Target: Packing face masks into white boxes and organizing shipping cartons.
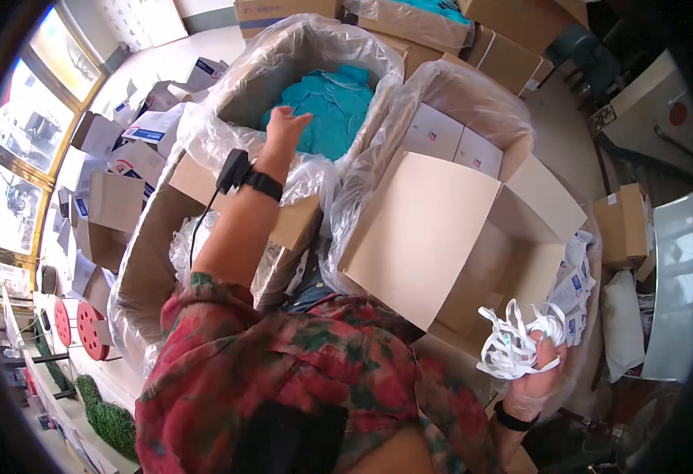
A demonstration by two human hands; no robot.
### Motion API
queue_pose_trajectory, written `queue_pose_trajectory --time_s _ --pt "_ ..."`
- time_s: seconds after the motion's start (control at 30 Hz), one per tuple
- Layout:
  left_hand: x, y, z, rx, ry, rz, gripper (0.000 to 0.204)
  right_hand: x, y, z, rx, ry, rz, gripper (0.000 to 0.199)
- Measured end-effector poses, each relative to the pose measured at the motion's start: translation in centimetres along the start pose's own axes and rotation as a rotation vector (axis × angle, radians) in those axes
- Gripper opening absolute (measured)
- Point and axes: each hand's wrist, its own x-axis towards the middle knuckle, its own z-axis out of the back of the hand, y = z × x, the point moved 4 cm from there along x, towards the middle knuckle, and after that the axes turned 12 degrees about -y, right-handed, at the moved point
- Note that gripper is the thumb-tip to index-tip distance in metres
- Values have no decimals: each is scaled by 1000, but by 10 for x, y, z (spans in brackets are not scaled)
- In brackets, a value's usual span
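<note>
Our right hand (538, 371) clenches a tangled bunch of white mask straps (516, 340) low beside the open cardboard box (441, 229). Our left hand (285, 126), fingers loosely spread and holding nothing, reaches over the pile of teal masks (332, 107) inside the plastic-lined carton (283, 55) ahead.

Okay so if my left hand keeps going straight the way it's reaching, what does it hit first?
Most likely the pile of teal masks in the plastic-lined carton. Your left hand points up and forward into that box, just above the pile, though depth is hard to judge.
</note>
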Motion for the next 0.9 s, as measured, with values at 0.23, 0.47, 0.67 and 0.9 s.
queue_pose_trajectory --time_s 0.23,0.47,0.67,0.9 --pt "-189 -98 28 -445 741 14 20 32 -19 -45 66 74 -116 22" --pt "-323 -183 50 -384 1118 -710 87 15 -51 -98 36 378 -226 31" --pt "-342 -178 35 -236 1074 -772 67 -7 -59 -86 -123 604 -111 39" --pt "-326 -172 58 -296 973 -722 48 -29 -37 -89 -268 885 94 47"
